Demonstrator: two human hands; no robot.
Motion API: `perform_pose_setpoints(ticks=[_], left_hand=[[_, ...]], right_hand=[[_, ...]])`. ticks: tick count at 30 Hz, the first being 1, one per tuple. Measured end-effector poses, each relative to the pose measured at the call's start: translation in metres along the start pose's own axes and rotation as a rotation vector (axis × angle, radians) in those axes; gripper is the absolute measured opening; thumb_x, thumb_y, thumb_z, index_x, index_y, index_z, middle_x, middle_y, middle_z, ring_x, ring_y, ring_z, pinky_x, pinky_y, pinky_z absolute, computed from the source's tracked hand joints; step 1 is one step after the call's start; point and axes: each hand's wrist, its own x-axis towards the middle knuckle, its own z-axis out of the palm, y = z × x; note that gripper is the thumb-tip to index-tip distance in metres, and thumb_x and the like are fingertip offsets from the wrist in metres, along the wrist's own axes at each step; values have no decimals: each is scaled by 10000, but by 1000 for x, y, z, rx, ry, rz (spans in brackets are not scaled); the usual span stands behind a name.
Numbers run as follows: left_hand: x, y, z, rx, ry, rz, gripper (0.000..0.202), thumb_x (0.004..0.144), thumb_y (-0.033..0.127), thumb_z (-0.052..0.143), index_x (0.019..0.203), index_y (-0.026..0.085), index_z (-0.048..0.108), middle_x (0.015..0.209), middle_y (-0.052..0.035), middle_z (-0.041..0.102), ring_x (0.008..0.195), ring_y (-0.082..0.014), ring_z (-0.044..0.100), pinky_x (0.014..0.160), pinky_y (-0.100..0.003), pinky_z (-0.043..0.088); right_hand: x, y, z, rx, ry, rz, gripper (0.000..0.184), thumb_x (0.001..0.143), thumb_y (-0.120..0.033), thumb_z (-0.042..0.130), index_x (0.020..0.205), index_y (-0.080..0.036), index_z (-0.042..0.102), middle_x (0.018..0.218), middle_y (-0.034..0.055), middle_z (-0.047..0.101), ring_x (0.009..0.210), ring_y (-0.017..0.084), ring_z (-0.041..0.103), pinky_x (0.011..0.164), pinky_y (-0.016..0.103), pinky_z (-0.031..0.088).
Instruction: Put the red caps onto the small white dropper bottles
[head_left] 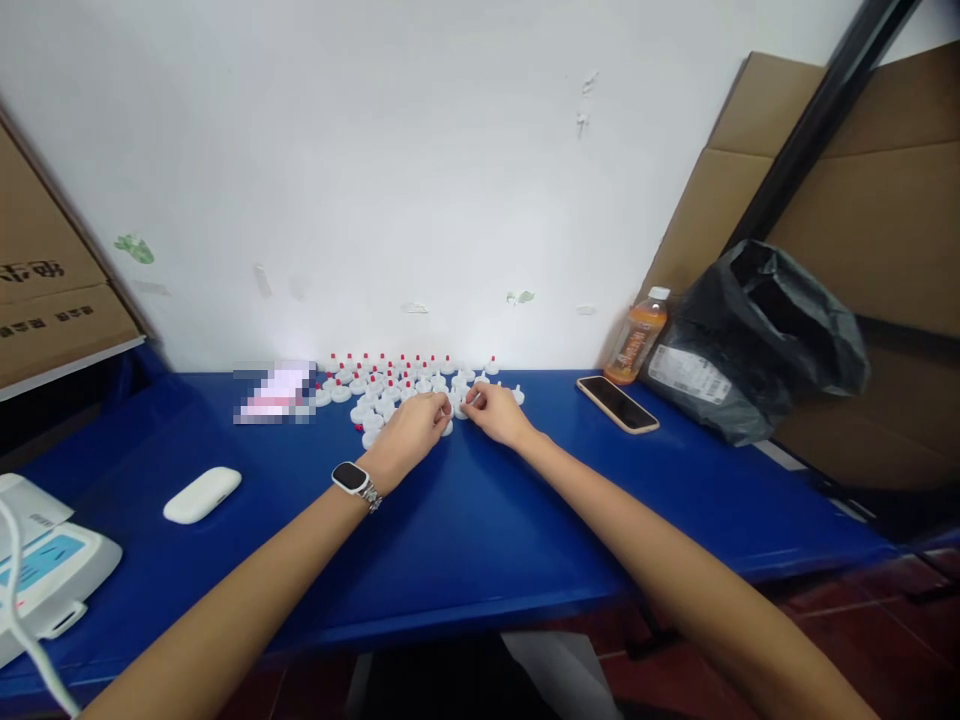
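Many small white nozzle caps [373, 422] stand in a cluster against the wall, several with red tips [402, 358]. My left hand [411, 432], with a watch [350, 477] on its wrist, reaches into the front of the cluster. Its thumb and fingers are pinched together, and the white base of a cap [448, 429] shows just under them. Close beside it, my right hand [501, 413] pinches at another white cap [460, 409] with thumb and forefinger. The fingers partly hide both pieces.
On the blue table [480, 540] lie a phone [618, 404], a white oval case [202, 495] and a blurred pink item [277, 393]. An orange drink bottle [636, 336] and a black plastic bag [750, 340] stand right. A white device [52, 570] sits left. Cardboard boxes [52, 250] flank the table.
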Motion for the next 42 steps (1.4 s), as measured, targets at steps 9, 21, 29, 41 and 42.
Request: perform_pose_setpoints(ticks=[9, 21, 29, 41, 42], left_hand=[[16, -5, 4, 98, 10, -41, 205, 929, 229, 538, 1117, 176, 600, 880, -85, 689, 825, -238, 660, 754, -333, 475], [8, 2, -6, -96, 181, -62, 219, 978, 356, 461, 923, 205, 610, 775, -37, 663, 709, -190, 605, 667, -314, 436], [3, -12, -20, -223, 230, -136, 236, 951, 401, 511, 909, 201, 629, 724, -12, 655, 666, -163, 596, 633, -285, 428], [-27, -7, -37, -268, 200, -28, 265, 1007, 414, 445, 994, 198, 599, 840, -16, 657, 730, -150, 585, 703, -279, 447], [-30, -8, -35, -253, 167, -18, 256, 1003, 417, 454, 989, 199, 587, 862, -22, 655, 751, -157, 587, 713, -286, 451]], right_hand=[[19, 13, -27, -51, 147, 28, 111, 839, -289, 620, 873, -196, 671, 737, 13, 716, 664, 152, 648, 642, 253, 436], [104, 59, -40, -328, 179, 379, 162, 790, -344, 687, 878, -230, 761, 992, 91, 755, 1060, 273, 652, 996, 465, 374], [102, 46, -37, -317, 226, 274, 177, 846, -306, 611, 919, -241, 758, 973, 58, 745, 1026, 238, 638, 1018, 453, 343], [-20, -51, 0, 220, 32, -218, 156, 855, -308, 586, 937, -194, 653, 691, -18, 658, 598, 138, 585, 607, 254, 432], [-25, -54, 8, 240, 21, -218, 145, 834, -298, 607, 918, -192, 661, 664, -27, 640, 584, 131, 568, 598, 249, 424]])
